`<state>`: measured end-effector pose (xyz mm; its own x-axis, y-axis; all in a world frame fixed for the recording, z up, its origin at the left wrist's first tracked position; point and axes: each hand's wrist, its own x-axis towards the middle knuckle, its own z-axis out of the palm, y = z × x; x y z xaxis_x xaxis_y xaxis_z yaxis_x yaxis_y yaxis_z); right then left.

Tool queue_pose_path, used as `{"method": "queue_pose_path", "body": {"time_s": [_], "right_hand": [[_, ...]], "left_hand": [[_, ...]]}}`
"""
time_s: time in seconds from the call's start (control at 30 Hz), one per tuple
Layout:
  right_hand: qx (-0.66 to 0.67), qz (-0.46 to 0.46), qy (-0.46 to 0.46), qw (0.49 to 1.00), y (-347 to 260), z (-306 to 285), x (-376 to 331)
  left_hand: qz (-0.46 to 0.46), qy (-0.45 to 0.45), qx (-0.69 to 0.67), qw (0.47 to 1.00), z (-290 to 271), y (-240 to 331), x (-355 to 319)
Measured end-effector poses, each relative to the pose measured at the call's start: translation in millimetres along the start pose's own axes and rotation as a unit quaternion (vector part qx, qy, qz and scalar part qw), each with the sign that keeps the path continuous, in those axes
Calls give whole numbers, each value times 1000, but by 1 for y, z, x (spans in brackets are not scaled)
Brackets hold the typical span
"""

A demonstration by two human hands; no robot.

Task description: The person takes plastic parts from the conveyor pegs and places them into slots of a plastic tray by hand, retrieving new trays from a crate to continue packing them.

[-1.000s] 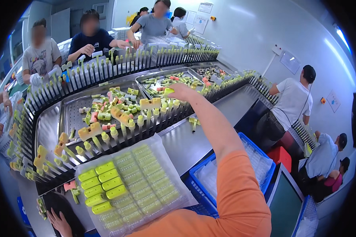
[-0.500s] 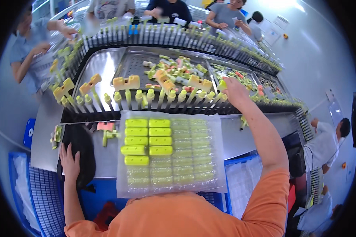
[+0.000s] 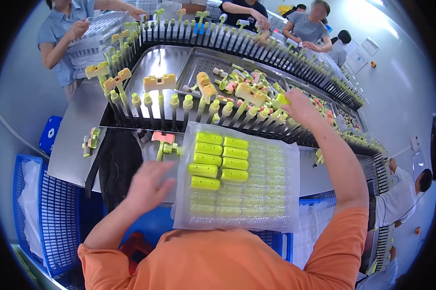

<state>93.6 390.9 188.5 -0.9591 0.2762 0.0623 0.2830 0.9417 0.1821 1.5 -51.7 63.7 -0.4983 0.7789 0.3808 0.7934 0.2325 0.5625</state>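
My right hand (image 3: 303, 108) reaches to the row of upright pegs, its fingers closed on a yellow-green plastic part (image 3: 279, 100). My left hand (image 3: 150, 187) hangs beside the tray's left edge, fingers apart and slightly blurred, holding nothing. Before me a clear plastic blister tray (image 3: 266, 205) rests at the table edge, against my body. Several glossy yellow-green plastic pieces (image 3: 207, 160) fill pockets in its two left columns; the other pockets look unfilled. Along the near row, pegs (image 3: 174, 113) with yellow-green tips stand upright, some topped by pale orange blocks (image 3: 160, 82).
Behind the pegs, a metal pan (image 3: 198, 63) holds a heap of mixed small parts (image 3: 247, 79). A black bag (image 3: 119, 164) and a pink-and-green fixture (image 3: 164, 140) lie left of the tray. A blue basket (image 3: 63, 217) stands at left. Several people work across the line.
My left hand has left the black bag and moved right toward the tray. My right hand stays at the pegs with the yellow-green part. The view has shifted.
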Motion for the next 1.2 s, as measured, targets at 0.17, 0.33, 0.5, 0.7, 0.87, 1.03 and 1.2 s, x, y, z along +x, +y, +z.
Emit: {"method": "queue_pose_path", "body": {"time_s": [0.17,0.33,0.5,0.7,0.87,1.03,1.2], "right_hand": [[9,-170,212,962,-66,-16,-24],[192,-231,86,950,-152,20,-132],[189,-159,115,962,-172,75,-175],[154,-85,9,984,-185,90,-194],[164,-50,-13,985,-182,84,-197],[207,59,57,975,-159,84,-199],[111,110,-21,988,-165,114,-207]], "left_hand": [[68,-41,27,997,29,17,12],[41,-27,57,997,28,17,6],[67,-50,31,996,37,16,8],[75,-37,3,996,42,19,16],[104,-69,50,991,43,44,30],[175,-139,130,966,60,63,43],[168,-179,173,954,87,43,52]]}}
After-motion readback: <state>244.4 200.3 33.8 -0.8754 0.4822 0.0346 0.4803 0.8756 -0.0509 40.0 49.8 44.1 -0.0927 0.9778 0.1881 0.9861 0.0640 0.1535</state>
